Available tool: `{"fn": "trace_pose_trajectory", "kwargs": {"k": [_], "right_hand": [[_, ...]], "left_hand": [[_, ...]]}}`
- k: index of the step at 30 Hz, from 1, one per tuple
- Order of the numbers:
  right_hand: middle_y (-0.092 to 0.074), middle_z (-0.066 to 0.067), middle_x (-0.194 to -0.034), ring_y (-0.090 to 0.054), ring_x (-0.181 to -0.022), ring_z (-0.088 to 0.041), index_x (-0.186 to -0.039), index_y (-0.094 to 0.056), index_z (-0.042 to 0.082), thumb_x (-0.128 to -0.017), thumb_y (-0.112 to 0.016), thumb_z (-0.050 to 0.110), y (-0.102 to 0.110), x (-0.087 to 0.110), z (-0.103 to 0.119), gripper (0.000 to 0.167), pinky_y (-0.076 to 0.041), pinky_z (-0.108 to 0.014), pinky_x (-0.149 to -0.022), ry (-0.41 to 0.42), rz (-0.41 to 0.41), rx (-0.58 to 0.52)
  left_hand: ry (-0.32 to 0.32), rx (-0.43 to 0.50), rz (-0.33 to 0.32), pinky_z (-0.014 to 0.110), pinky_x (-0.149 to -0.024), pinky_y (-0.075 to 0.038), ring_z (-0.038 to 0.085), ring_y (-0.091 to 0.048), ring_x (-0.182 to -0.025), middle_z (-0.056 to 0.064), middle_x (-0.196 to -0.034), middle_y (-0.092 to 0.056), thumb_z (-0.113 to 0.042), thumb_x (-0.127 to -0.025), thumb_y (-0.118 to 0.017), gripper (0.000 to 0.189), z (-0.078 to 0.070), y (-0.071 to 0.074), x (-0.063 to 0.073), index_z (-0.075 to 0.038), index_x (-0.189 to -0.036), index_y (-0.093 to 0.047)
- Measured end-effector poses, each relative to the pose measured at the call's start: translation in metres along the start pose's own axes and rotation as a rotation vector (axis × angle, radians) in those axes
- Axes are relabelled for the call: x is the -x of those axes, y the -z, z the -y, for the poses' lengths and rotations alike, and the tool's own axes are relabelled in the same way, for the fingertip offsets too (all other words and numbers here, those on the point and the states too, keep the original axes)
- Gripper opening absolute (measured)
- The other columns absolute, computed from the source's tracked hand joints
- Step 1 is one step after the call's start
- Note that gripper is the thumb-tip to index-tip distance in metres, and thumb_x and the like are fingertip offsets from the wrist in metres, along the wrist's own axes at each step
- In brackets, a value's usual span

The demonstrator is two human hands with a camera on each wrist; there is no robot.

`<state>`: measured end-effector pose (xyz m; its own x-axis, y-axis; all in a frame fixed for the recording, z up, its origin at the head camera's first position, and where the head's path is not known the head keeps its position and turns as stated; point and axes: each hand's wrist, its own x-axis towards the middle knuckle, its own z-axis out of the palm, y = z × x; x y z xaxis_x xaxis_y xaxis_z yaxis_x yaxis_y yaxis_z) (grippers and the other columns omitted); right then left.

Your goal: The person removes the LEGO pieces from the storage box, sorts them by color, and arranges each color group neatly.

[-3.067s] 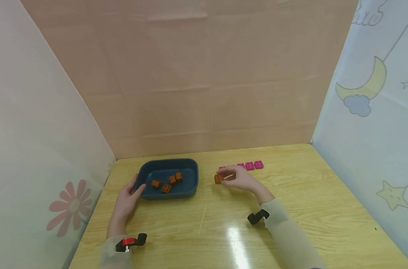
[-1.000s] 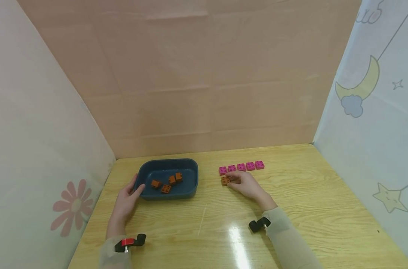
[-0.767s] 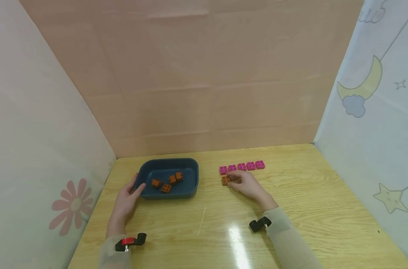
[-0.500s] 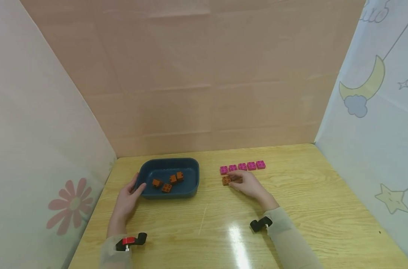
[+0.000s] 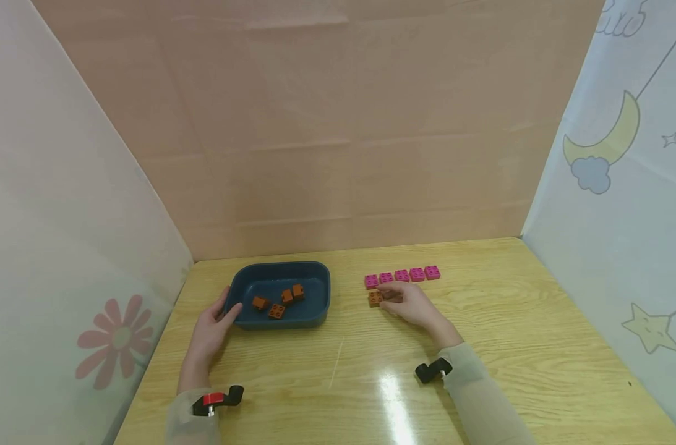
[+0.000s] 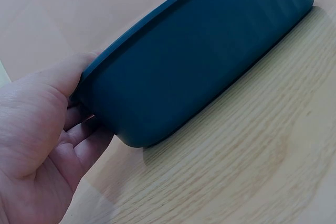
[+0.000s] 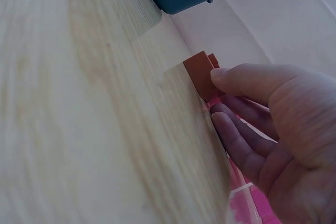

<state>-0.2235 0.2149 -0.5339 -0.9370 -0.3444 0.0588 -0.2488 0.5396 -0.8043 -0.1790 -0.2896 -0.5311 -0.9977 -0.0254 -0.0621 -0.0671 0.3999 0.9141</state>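
Tan backdrop (image 5: 293,111), printed flower (image 5: 120,338), moon (image 5: 623,135) (yellow)

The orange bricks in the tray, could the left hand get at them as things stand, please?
Probably yes: the tray is open and nothing covers the orange bricks, though the left hand grips the tray and may need to let go.

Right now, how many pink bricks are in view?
5 pink bricks, all in one row on the table, just beyond the right hand; that hand may hide others.
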Motion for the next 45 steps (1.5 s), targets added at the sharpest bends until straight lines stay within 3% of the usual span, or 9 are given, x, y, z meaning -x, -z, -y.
{"fn": "trace_pose_trajectory", "kwargs": {"k": [16, 20, 23, 26, 29, 32, 36, 41, 45], "right_hand": [[-0.075, -0.010, -0.126, -0.070, -0.117, -0.029, -0.142, -0.069, 0.005, -0.099, -0.078, 0.014, 0.006, 0.003, 0.007, 0.045, -0.057, -0.047, -0.104, -0.018, 0.007, -0.008], [-0.074, -0.009, -0.129, -0.071, -0.116, -0.027, -0.142, -0.069, 0.009, -0.101, -0.077, 0.017, 0.009, 0.006, 0.012, 0.043, -0.058, -0.047, -0.102, -0.025, -0.002, 0.011], [-0.072, -0.009, -0.134, -0.071, -0.115, -0.027, -0.142, -0.070, 0.009, -0.102, -0.076, 0.017, 0.012, 0.008, 0.018, 0.042, -0.059, -0.048, -0.100, -0.005, -0.012, 0.019], [-0.071, -0.010, -0.136, -0.070, -0.116, -0.027, -0.141, -0.071, 0.009, -0.102, -0.076, 0.017, 0.014, 0.009, 0.024, 0.041, -0.059, -0.047, -0.100, 0.004, -0.017, 0.009], [-0.071, -0.011, -0.137, -0.070, -0.118, -0.027, -0.141, -0.071, 0.007, -0.102, -0.076, 0.017, 0.016, 0.009, 0.029, 0.041, -0.059, -0.046, -0.100, 0.008, -0.019, 0.000], [-0.072, -0.014, -0.135, -0.069, -0.119, -0.029, -0.140, -0.071, 0.005, -0.102, -0.076, 0.019, 0.015, 0.006, 0.038, 0.041, -0.060, -0.045, -0.099, 0.025, -0.022, -0.017], [-0.072, -0.019, -0.132, -0.071, -0.116, -0.031, -0.138, -0.072, 0.004, -0.102, -0.076, 0.020, 0.013, 0.000, 0.053, 0.040, -0.061, -0.045, -0.096, 0.071, -0.007, -0.043], [-0.075, -0.014, -0.128, -0.073, -0.110, -0.027, -0.138, -0.073, 0.011, -0.102, -0.077, 0.021, 0.006, -0.005, 0.071, 0.038, -0.062, -0.046, -0.093, 0.121, 0.017, -0.077], [-0.074, -0.011, -0.128, -0.073, -0.108, -0.028, -0.139, -0.073, 0.014, -0.101, -0.077, 0.022, -0.002, -0.010, 0.089, 0.039, -0.064, -0.051, -0.084, 0.113, 0.041, -0.128]], "left_hand": [[0.028, -0.001, 0.028, 0.041, -0.123, -0.030, 0.033, -0.030, -0.158, 0.008, -0.177, -0.019, -0.040, -0.111, -0.060, 0.076, -0.005, 0.002, 0.000, -0.016, -0.172, -0.021], [0.039, 0.002, 0.035, 0.025, -0.120, -0.031, 0.033, -0.026, -0.159, 0.009, -0.177, -0.018, -0.035, -0.112, -0.060, 0.075, -0.006, 0.003, -0.001, -0.013, -0.172, -0.021], [0.031, 0.001, 0.028, 0.009, -0.110, -0.031, 0.032, -0.029, -0.158, 0.008, -0.177, -0.019, -0.042, -0.111, -0.061, 0.077, -0.006, 0.003, 0.000, -0.016, -0.172, -0.022], [0.015, 0.002, 0.020, 0.004, -0.105, -0.031, 0.032, -0.032, -0.157, 0.007, -0.176, -0.020, -0.048, -0.109, -0.062, 0.079, -0.005, 0.003, 0.001, -0.019, -0.172, -0.023], [0.004, 0.012, 0.014, 0.015, -0.115, -0.033, 0.032, -0.032, -0.157, 0.006, -0.176, -0.022, -0.047, -0.109, -0.063, 0.078, -0.003, 0.003, 0.001, -0.021, -0.172, -0.024], [0.002, 0.008, 0.007, 0.034, -0.123, -0.033, 0.032, -0.031, -0.158, 0.005, -0.176, -0.022, -0.046, -0.109, -0.063, 0.078, 0.000, 0.005, 0.000, -0.020, -0.172, -0.024], [0.006, -0.009, 0.011, 0.051, -0.125, -0.029, 0.036, -0.029, -0.159, 0.005, -0.177, -0.020, -0.047, -0.109, -0.063, 0.081, -0.001, 0.009, 0.000, -0.016, -0.172, -0.023], [0.002, -0.016, 0.040, 0.050, -0.124, -0.030, 0.038, -0.030, -0.158, 0.008, -0.177, -0.019, -0.047, -0.108, -0.065, 0.083, -0.002, 0.012, 0.001, -0.017, -0.172, -0.023], [-0.023, -0.012, 0.081, 0.028, -0.117, -0.040, 0.039, -0.032, -0.156, 0.010, -0.177, -0.016, -0.041, -0.106, -0.070, 0.088, -0.002, 0.011, 0.000, -0.015, -0.172, -0.018]]}}
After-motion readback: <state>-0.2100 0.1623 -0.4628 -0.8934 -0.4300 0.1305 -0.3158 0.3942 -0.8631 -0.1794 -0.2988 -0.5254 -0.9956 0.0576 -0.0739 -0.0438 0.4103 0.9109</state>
